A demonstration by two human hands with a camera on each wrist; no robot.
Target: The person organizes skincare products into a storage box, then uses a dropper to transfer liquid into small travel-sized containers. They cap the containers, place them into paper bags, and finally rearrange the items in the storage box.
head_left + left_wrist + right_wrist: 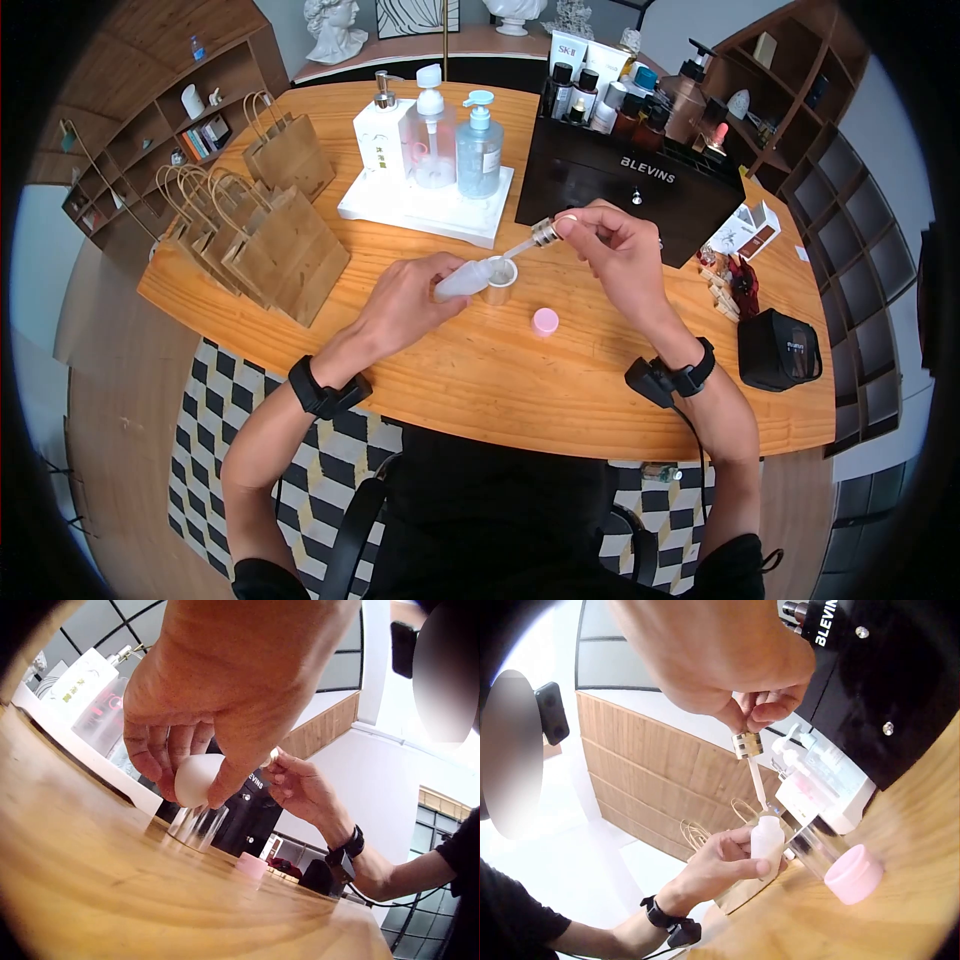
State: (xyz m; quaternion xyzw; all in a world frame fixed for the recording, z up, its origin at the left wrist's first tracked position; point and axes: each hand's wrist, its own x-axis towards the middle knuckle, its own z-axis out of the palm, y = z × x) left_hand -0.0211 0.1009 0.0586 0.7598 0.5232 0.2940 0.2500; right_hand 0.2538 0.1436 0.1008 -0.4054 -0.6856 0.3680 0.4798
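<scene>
My left hand [402, 300] grips a small frosted white bottle [460, 283], tilted with its neck toward the right. Behind and below its mouth stands a clear cylindrical jar [497, 294] on the table. With thumb and fingers, my right hand [627, 258] pinches the metallic top of a dropper [544, 233]. The dropper's glass tube [757, 784] slants down, its tip right at the bottle's mouth in the right wrist view. A pink cap [545, 321] sits on the table, to the right of the jar.
Pump bottles [480, 150] stand on a white tray [415, 213] behind the hands. A black cosmetics case [590, 180] is at the back right. Paper bags [290, 255] stand at left. A small black pouch [775, 350] lies at right, near small boxes [745, 230].
</scene>
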